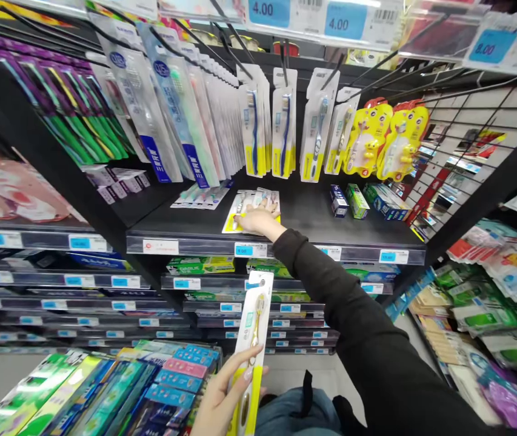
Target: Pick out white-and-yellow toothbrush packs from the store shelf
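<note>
My left hand (226, 387) is closed around the lower part of a toothbrush pack (251, 327), a white and yellow card with a gold-toned brush behind clear plastic. It is upright and slightly tilted, in front of the shelves. My right hand (258, 220), in a black sleeve, reaches forward to the black shelf. Its thumb and fingers are curled on several toothbrush packs (234, 224) of similar white and yellow card that lie there. The hand partly covers these packs, and its exact grip is hard to see.
Blue-labelled toothbrush packs (190, 121), white and yellow packs (253, 121) and yellow chick-shaped packs (370, 142) hang on hooks above. Small boxes (357, 201) stand on the shelf (313, 212) at right. Toothpaste boxes (117, 387) fill the lower left. A wire grid (458, 139) bounds the right side.
</note>
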### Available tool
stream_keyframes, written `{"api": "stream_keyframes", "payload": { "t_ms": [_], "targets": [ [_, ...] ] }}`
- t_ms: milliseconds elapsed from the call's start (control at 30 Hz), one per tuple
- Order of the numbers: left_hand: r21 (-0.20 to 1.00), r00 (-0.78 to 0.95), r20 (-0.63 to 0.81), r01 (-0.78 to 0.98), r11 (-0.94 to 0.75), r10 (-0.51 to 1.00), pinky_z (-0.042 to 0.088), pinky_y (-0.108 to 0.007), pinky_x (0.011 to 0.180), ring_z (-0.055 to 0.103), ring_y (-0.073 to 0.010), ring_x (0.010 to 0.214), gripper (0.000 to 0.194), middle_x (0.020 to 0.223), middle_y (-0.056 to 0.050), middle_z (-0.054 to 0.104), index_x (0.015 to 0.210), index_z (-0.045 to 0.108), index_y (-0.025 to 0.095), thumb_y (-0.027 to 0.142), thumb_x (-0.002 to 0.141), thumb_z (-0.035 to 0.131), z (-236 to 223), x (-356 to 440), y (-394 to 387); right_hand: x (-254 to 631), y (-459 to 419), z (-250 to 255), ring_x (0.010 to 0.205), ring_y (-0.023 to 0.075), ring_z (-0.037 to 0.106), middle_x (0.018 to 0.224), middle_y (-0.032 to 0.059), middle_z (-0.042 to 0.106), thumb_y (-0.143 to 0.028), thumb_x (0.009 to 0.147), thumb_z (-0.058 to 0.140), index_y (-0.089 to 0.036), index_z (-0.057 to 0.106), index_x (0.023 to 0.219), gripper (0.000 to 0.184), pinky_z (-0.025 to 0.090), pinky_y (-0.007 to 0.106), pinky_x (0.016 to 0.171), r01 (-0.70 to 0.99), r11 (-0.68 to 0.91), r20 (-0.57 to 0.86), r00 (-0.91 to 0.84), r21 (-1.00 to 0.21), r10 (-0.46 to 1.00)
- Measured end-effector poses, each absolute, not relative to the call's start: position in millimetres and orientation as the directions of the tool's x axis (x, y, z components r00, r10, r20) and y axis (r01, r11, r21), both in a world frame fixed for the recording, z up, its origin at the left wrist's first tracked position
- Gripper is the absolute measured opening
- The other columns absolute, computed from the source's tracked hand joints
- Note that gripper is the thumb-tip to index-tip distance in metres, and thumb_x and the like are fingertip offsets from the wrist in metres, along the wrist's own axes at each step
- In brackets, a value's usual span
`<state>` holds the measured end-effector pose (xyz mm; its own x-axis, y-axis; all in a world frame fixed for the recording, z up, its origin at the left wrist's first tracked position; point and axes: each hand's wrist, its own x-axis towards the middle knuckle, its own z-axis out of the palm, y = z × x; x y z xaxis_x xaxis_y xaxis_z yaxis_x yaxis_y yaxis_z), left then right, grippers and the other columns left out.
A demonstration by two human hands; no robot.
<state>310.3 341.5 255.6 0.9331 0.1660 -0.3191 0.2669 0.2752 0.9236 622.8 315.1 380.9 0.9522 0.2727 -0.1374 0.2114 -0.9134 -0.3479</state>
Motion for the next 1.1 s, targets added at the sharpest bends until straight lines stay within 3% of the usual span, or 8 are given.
{"api": "stream_keyframes", "payload": {
  "t_ms": [200,333,400,533,633,833,967,1100],
  "targets": [
    [0.925,0.925,-0.321,0.261,0.277,0.203,0.061,-0.040,0.070,0.067,-0.0341,0.093,0.051,0.119,-0.009,0.065,0.097,0.074,0.022,0.057,0.059,0.078,255.4,309.5,340.6,583.9,292.4,387.6,0.141,0.0396,0.010,0.151,0.0108,0.028,-0.062,0.090,0.038,-0.020,0.043,0.139,0.064,0.006,0.065,0.108,0.424,-0.756,0.300,0.903,-0.498,0.309],
    [0.922,0.926,-0.316,0.248,0.298,0.207,0.061,-0.037,0.068,0.068,-0.0327,0.093,0.047,0.123,-0.007,0.063,0.097,0.074,0.024,0.054,0.062,0.077,255.2,309.1,342.6,502.0,230.3,379.4,0.124,0.0262,0.044,0.128,0.0086,0.056,-0.041,0.094,0.044,-0.018,0.060,0.117,0.036,0.024,0.051,0.109,0.662,-0.467,0.501,0.750,-0.587,0.433],
    [0.923,0.925,-0.302,0.222,0.316,0.232,0.061,-0.036,0.067,0.068,-0.0322,0.093,0.048,0.129,-0.007,0.059,0.104,0.071,0.025,0.052,0.065,0.076,256.6,308.9,342.0,457.0,202.0,357.0,0.107,0.0178,0.056,0.113,0.0051,0.063,-0.038,0.095,0.043,-0.020,0.059,0.114,0.031,0.042,0.036,0.098,0.619,-0.239,0.484,0.755,-0.748,0.442],
    [0.917,0.928,-0.244,0.127,0.379,0.281,0.059,-0.036,0.078,0.066,-0.0300,0.100,0.074,0.132,-0.007,0.057,0.138,0.045,0.032,0.046,0.071,0.073,265.4,313.5,333.1,392.5,187.4,288.7,0.112,0.0194,0.052,0.121,0.0086,0.056,-0.039,0.092,0.048,-0.021,0.051,0.123,0.036,0.043,0.035,0.097,0.426,-0.186,0.385,0.897,-0.886,0.220],
    [0.913,0.952,-0.147,0.026,0.408,0.269,0.052,-0.037,0.092,0.063,-0.0265,0.108,0.087,0.121,-0.008,0.065,0.149,0.021,0.031,0.042,0.077,0.070,272.9,326.1,325.1,371.9,201.5,252.4,0.096,0.0178,0.059,0.109,0.0080,0.060,-0.044,0.091,0.049,-0.020,0.050,0.117,0.035,0.049,0.031,0.085,0.250,-0.034,0.224,0.914,-0.968,0.337],
    [0.926,0.978,-0.038,-0.044,0.374,0.207,0.051,-0.031,0.087,0.063,-0.0239,0.102,0.041,0.112,-0.009,0.066,0.114,0.055,0.017,0.036,0.081,0.066,278.4,357.6,321.3,371.8,209.8,246.2,0.082,0.0137,0.060,0.102,0.0042,0.063,-0.043,0.095,0.042,-0.021,0.050,0.118,0.033,0.048,0.025,0.075,0.167,0.025,0.166,0.927,-0.986,0.336],
    [0.928,0.973,0.010,-0.095,0.359,0.231,0.051,-0.029,0.080,0.064,-0.0210,0.095,0.028,0.107,-0.007,0.067,0.106,0.055,0.018,0.035,0.084,0.062,280.0,362.1,317.4,369.4,208.1,243.2,0.071,0.0118,0.055,0.085,0.0014,0.062,-0.043,0.095,0.040,-0.020,0.056,0.107,0.030,0.044,0.022,0.067,0.226,-0.001,0.212,0.915,-0.974,0.343],
    [0.972,0.985,0.086,-0.116,0.206,0.150,0.048,-0.032,0.090,0.060,-0.0213,0.107,0.036,0.119,-0.009,0.063,0.120,0.051,0.020,0.036,0.088,0.055,281.5,359.0,323.0,375.5,195.7,245.5,0.061,0.0111,0.049,0.068,-0.0001,0.056,-0.046,0.093,0.042,-0.017,0.059,0.085,0.034,0.039,0.022,0.058,0.193,0.015,0.190,0.948,-0.981,0.256]
  ]
}}
